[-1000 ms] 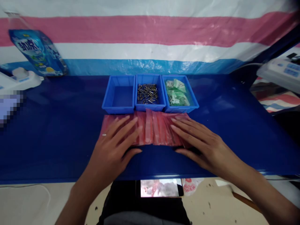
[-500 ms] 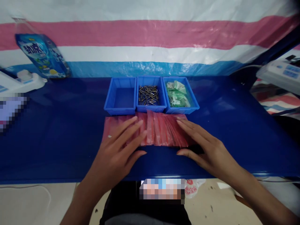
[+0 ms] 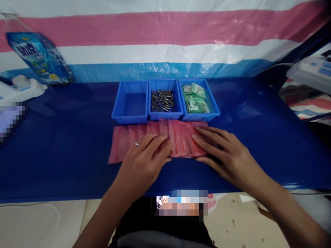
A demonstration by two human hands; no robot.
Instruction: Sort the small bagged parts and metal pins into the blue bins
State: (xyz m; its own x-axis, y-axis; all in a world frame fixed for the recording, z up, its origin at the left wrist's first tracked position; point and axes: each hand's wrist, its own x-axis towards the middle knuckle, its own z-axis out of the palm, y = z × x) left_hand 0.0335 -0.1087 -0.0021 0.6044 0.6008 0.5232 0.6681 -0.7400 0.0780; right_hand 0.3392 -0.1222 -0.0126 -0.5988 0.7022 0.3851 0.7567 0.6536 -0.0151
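A row of overlapping red plastic zip bags (image 3: 120,143) lies across the blue table in front of three bins. My left hand (image 3: 144,160) is over the middle of the row, its fingers bent and drawn in towards the thumb on a red zip bag. The exact grip is partly hidden by the fingers. At the right end of the row rests my right hand (image 3: 227,155), fingers stretched out and apart on the bags, thumb along their near edge. A small pale spot (image 3: 136,144) shows beside the left hand's knuckles.
Behind the bags stand an empty blue bin (image 3: 130,119), a middle bin (image 3: 165,115) of small metal pins and a right bin (image 3: 203,115) of green-tinted bags. A blue-labelled bottle (image 3: 38,58) leans at the back left. The table's front edge (image 3: 77,199) runs below my forearms.
My left hand has moved right along the bags and its fingers have curled in. My right hand has settled on the right end, fingers still spread. The camera view has shifted slightly.
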